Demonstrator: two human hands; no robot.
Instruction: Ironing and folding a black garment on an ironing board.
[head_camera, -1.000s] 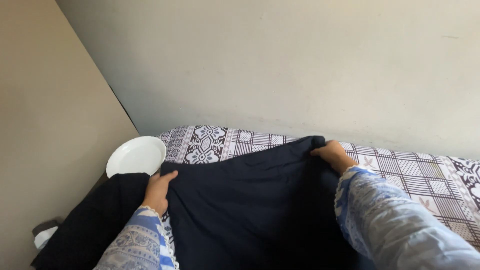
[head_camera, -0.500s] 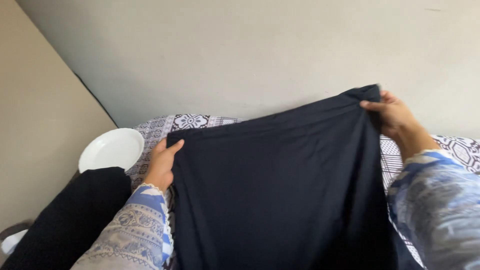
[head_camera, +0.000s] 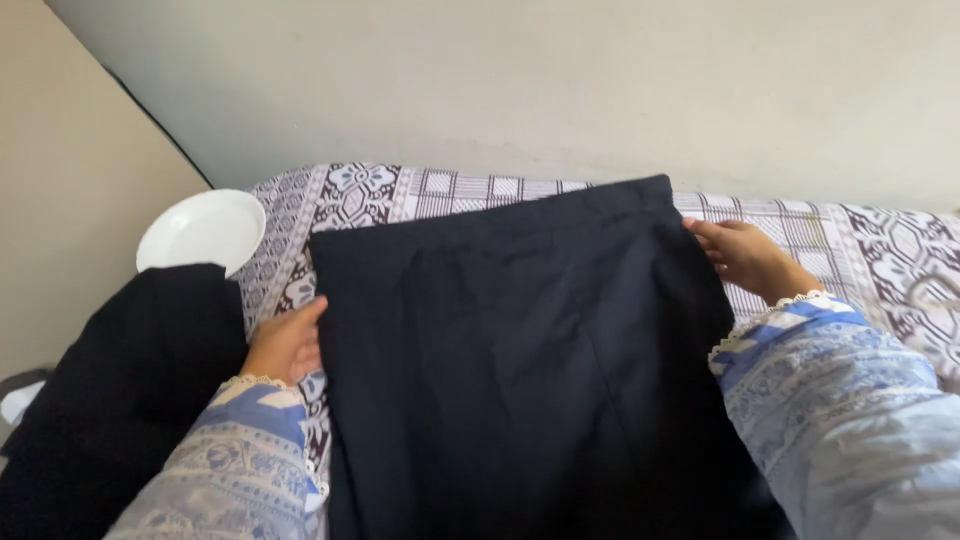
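Dark navy cloth (head_camera: 510, 350), plain, spread flat and smooth on patterned bed (head_camera: 850, 240), top edge straight, near wall.

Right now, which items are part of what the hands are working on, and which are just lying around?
In hand:
- dark navy cloth, spread flat on the patterned bedsheet
- left hand at the cloth's left edge
- right hand at its right edge

Lying about:
- white plate, left of the cloth
- black garment below the plate, by the left sleeve
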